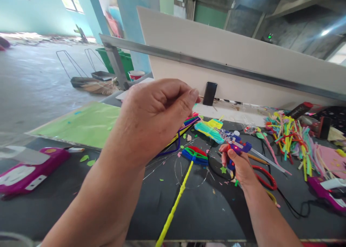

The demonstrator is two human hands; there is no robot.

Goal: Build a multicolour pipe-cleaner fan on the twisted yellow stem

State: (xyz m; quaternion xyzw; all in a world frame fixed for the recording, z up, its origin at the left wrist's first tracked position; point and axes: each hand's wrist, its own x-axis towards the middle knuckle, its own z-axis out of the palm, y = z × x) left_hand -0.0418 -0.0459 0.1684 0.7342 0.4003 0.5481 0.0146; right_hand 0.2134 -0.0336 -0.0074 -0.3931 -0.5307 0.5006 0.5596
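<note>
My left hand (pixel 155 122) is raised close to the camera, thumb pressed against curled fingers; whatever is in the pinch, if anything, cannot be made out. At the right, my right hand (pixel 242 164) is wrapped round a blue glue gun (pixel 238 145) with a small red light lit. Left of the gun's grip lies a flat shape of red, green and blue fuzzy wire (pixel 195 155), joined to a long yellow fuzzy stem (pixel 177 203) that runs toward the table's front edge. A turquoise and yellow bundle of pipe cleaners (pixel 209 131) sits behind the gun's nozzle.
A heap of colourful pipe cleaners (pixel 289 139) lies at the right. Purple devices sit at the left (pixel 35 169) and right (pixel 328 193). A green sheet (pixel 78 126) covers the back left. A phone (pixel 210 93) leans against the white board (pixel 238 77). Black cable (pixel 289 203) crosses the right side.
</note>
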